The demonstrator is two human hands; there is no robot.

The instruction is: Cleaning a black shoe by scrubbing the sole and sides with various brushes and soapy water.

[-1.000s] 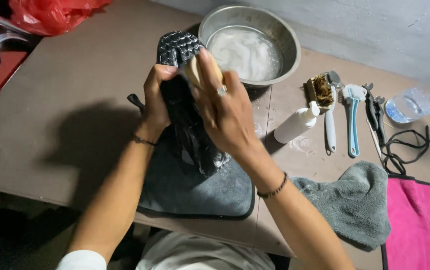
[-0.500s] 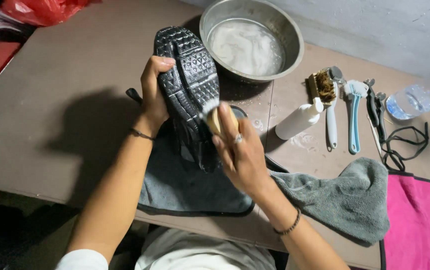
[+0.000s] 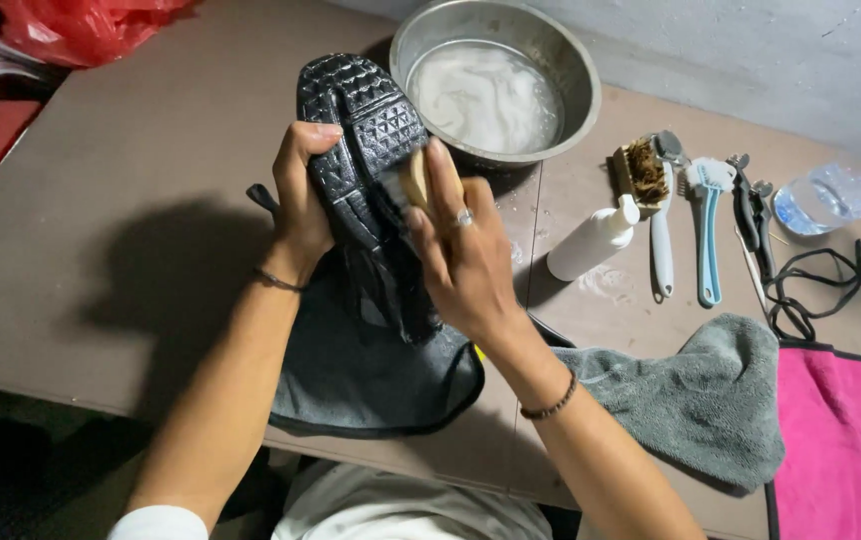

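We hold a black shoe (image 3: 351,130) sole-up over the surface (image 3: 131,150), its toe pointing away from us toward the metal bowl (image 3: 571,75). Our left hand (image 3: 301,205) is clenched around the shoe's left edge, thumb lying on the ribbed sole and fingers wrapped behind it. Our right hand (image 3: 461,255) has its grip closed on a small wooden brush (image 3: 413,180), fingers laid flat along its back, pressing the bristles against the right side of the sole near its middle. Beneath the shoe lies a dark grey cloth (image 3: 361,385), and the shoe's lower end hangs just above it.

The bowl holds foamy white water. To its right a white bottle (image 3: 591,243) lies on its side, with a second wooden brush (image 3: 636,170), a white-handled brush (image 3: 661,250) and a blue-handled brush (image 3: 709,225) just beside it. A lighter grey towel (image 3: 711,400) lies under our right forearm, touching a pink cloth (image 3: 841,430).

Against half a second ago, the brush sits higher on the sole, closer to the toe, and our right hand has moved up with it. The left hand's hold has not changed.
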